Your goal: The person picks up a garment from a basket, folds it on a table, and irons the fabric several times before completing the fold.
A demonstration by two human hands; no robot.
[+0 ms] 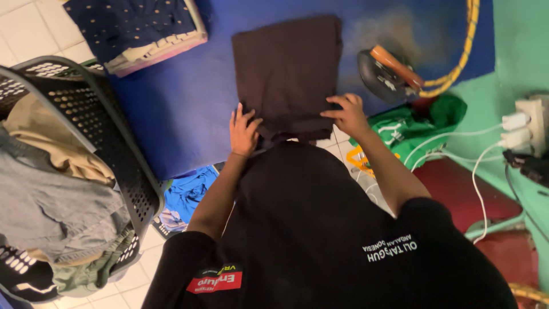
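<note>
Garment (286,68), dark brown, folded flat on blue mat (177,109); left hand (244,133) and right hand (347,114) rest open-palmed on its near edge, grasping nothing. Laundry basket (123,146) remains heaped; iron (384,71) set aside.

Both hands (245,133) (347,114) pressed flat (fingers (239,112) spread), arms extended.

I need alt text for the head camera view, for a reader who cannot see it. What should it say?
Both hands, the left hand and the right hand, press flat on a folded dark brown cloth garment lying on a blue padded mat. An iron with an orange handle rests to the right, and a black plastic laundry basket full of clothes stands to the left.
</note>
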